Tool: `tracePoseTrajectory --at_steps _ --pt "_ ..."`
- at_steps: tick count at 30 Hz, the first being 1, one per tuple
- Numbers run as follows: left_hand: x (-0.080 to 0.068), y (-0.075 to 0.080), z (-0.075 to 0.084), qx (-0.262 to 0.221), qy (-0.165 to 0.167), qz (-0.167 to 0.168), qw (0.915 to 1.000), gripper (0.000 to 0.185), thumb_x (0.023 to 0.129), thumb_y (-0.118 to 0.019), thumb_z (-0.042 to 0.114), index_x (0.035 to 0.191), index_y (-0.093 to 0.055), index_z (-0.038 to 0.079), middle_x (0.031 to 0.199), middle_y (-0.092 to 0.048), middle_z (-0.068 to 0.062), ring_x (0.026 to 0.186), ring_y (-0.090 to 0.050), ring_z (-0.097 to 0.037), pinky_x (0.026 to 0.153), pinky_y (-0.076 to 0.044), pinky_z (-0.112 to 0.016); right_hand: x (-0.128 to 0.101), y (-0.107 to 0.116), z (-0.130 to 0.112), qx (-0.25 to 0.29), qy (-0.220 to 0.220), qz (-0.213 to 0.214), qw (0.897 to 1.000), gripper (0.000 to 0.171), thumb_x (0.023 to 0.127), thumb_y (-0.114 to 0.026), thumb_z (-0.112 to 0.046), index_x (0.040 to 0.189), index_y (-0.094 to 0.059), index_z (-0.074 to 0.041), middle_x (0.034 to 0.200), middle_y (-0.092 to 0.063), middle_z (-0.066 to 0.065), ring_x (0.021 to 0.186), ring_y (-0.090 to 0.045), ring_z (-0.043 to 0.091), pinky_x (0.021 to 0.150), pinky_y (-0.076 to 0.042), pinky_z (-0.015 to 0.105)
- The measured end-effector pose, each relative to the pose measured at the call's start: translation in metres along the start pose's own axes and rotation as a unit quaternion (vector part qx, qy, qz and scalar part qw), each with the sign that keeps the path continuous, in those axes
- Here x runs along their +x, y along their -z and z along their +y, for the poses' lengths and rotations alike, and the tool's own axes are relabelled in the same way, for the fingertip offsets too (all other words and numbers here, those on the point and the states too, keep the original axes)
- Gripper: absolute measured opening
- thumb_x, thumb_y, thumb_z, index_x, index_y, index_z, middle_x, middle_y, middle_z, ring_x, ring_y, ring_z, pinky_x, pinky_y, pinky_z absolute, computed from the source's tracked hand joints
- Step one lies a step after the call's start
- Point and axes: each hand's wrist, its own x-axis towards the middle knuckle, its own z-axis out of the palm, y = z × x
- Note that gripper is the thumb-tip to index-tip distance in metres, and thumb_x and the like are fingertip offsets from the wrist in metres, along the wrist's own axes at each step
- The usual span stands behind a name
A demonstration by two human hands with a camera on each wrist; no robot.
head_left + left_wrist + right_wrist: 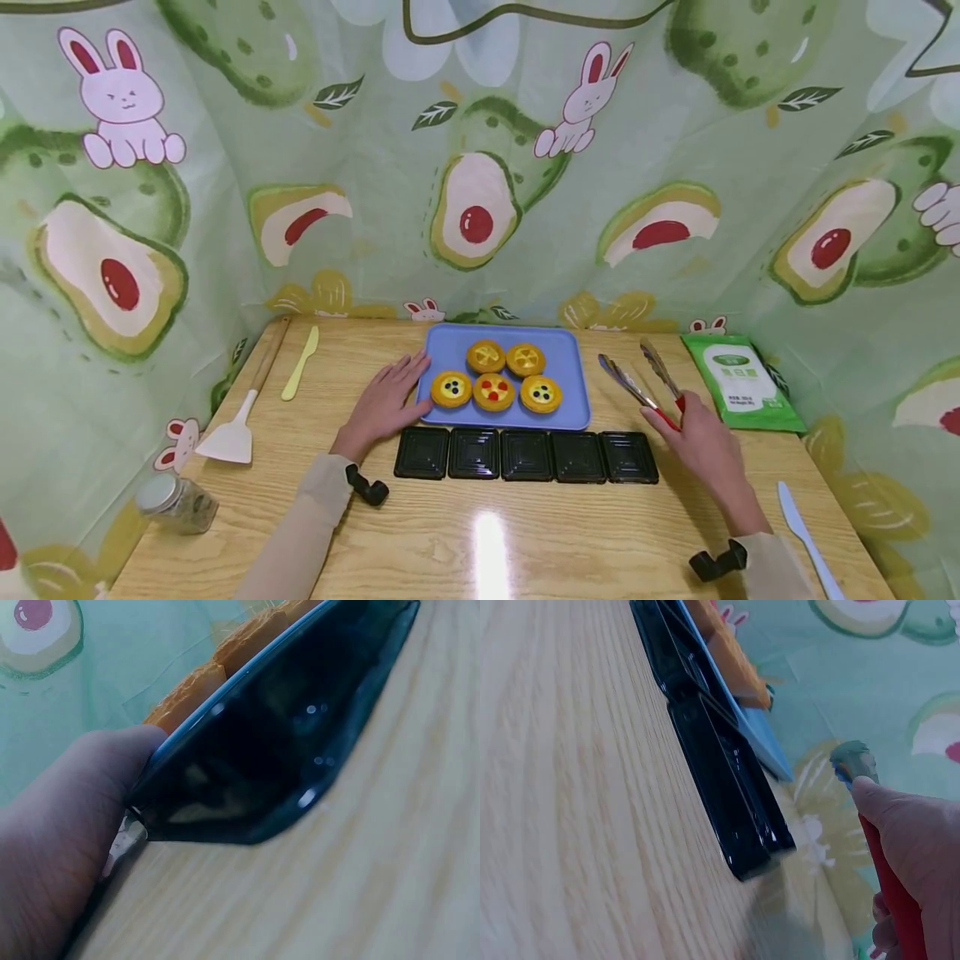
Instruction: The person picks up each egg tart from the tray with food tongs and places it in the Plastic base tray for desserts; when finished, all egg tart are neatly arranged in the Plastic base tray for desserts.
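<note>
My left hand (387, 395) lies with straight fingers at the left edge of a blue tray (564, 350), its thumb touching the rim. On the tray sit several egg tarts (494, 392), some topped with dark berries, one with red pieces. My right hand (705, 442) grips metal tongs (628, 382) by their red handles, right of the tray. The tongs' arms point away and stand spread, with nothing between the tips. A row of several square black plastic containers (527, 455) runs along the tray's near side; in the left wrist view, one black container (255, 750) is close to the thumb.
To the left lie a white spatula (231, 435) with a wooden handle, a yellow plastic knife (302, 365) and a tipped glass jar (180, 503). A green-and-white packet (741, 382) and a light-blue knife (807, 537) are at the right. A patterned curtain (390, 208) surrounds the table.
</note>
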Motion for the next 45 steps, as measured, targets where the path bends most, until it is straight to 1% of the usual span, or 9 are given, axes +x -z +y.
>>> tracePoseTrajectory --at_steps 3,6,14,18,22,30,36,41,45 --pt "0.0 0.0 -0.001 0.003 0.004 -0.008 1.0 0.088 0.099 -0.045 0.069 0.169 -0.022 0.022 0.174 -0.017 0.006 0.161 -0.018 -0.025 0.128 -0.016 -0.05 -0.002 0.0 -0.007 -0.005 0.022 0.004 1.0 0.081 0.096 -0.061 -0.068 0.123 -0.052 0.007 0.07 -0.049 0.007 0.058 -0.047 0.022 0.046 -0.034 0.033" --pt "0.001 -0.001 -0.002 0.003 0.007 -0.011 0.9999 0.088 0.099 -0.045 0.07 0.169 -0.021 0.023 0.174 -0.016 0.007 0.161 -0.017 -0.024 0.129 -0.015 -0.049 -0.005 0.002 -0.017 -0.01 0.044 0.0 0.999 0.077 0.094 -0.063 -0.068 0.121 -0.053 0.003 0.068 -0.048 0.005 0.055 -0.045 0.02 0.045 -0.033 0.033" --pt "0.0 0.001 -0.001 -0.001 0.004 -0.003 1.0 0.087 0.099 -0.047 0.067 0.169 -0.021 0.022 0.174 -0.016 0.007 0.16 -0.019 -0.025 0.129 -0.016 -0.05 -0.016 -0.007 -0.047 -0.024 0.083 -0.048 0.995 0.073 0.091 -0.064 -0.072 0.117 -0.058 -0.004 0.067 -0.051 0.001 0.056 -0.048 0.017 0.046 -0.036 0.033" --pt "0.0 0.0 -0.001 -0.006 -0.001 0.004 1.0 0.086 0.1 -0.048 0.065 0.169 -0.022 0.021 0.174 -0.018 0.006 0.16 -0.02 -0.026 0.128 -0.016 -0.051 -0.017 -0.016 -0.056 -0.035 0.085 -0.057 0.994 0.076 0.089 -0.062 -0.077 0.118 -0.061 -0.006 0.076 -0.061 0.002 0.062 -0.054 0.018 0.048 -0.041 0.035" --pt "-0.001 0.001 0.0 -0.012 0.0 -0.002 0.9999 0.084 0.101 -0.048 0.064 0.169 -0.022 0.021 0.174 -0.018 0.006 0.161 -0.018 -0.025 0.129 -0.014 -0.049 -0.018 -0.022 -0.063 -0.035 0.087 -0.066 0.993 0.08 0.088 -0.062 -0.079 0.121 -0.064 -0.006 0.08 -0.064 0.004 0.064 -0.055 0.019 0.048 -0.04 0.035" --pt "-0.001 0.002 0.002 -0.011 0.0 -0.004 0.9999 0.083 0.101 -0.046 0.064 0.168 -0.023 0.021 0.174 -0.019 0.005 0.161 -0.016 -0.026 0.129 -0.013 -0.049 -0.02 -0.025 -0.075 -0.046 0.091 -0.088 0.991 0.083 0.088 -0.062 -0.078 0.131 -0.062 -0.007 0.072 -0.051 0.001 0.06 -0.049 0.018 0.046 -0.034 0.033" --pt "-0.001 0.002 0.001 -0.009 0.005 -0.006 0.9999 0.083 0.101 -0.045 0.064 0.168 -0.023 0.021 0.174 -0.018 0.006 0.161 -0.016 -0.025 0.129 -0.013 -0.048 -0.02 -0.027 -0.077 -0.047 0.091 -0.09 0.991 0.082 0.089 -0.063 -0.075 0.132 -0.062 -0.006 0.068 -0.043 0.0 0.058 -0.046 0.017 0.046 -0.03 0.032" --pt "-0.001 0.002 0.002 -0.007 0.006 -0.006 0.9999 0.083 0.101 -0.046 0.064 0.168 -0.023 0.021 0.174 -0.017 0.007 0.161 -0.016 -0.025 0.129 -0.013 -0.048 -0.019 -0.029 -0.077 -0.049 0.09 -0.092 0.99 0.086 0.089 -0.06 -0.078 0.134 -0.061 -0.005 0.068 -0.041 0.0 0.057 -0.045 0.017 0.047 -0.028 0.031" --pt "-0.001 0.002 0.002 -0.01 0.003 -0.001 0.9999 0.083 0.101 -0.048 0.063 0.168 -0.025 0.02 0.174 -0.019 0.005 0.161 -0.018 -0.026 0.129 -0.015 -0.05 -0.02 -0.03 -0.079 -0.049 0.088 -0.095 0.99 0.086 0.089 -0.061 -0.077 0.135 -0.061 -0.004 0.068 -0.039 0.0 0.057 -0.044 0.017 0.047 -0.027 0.031"
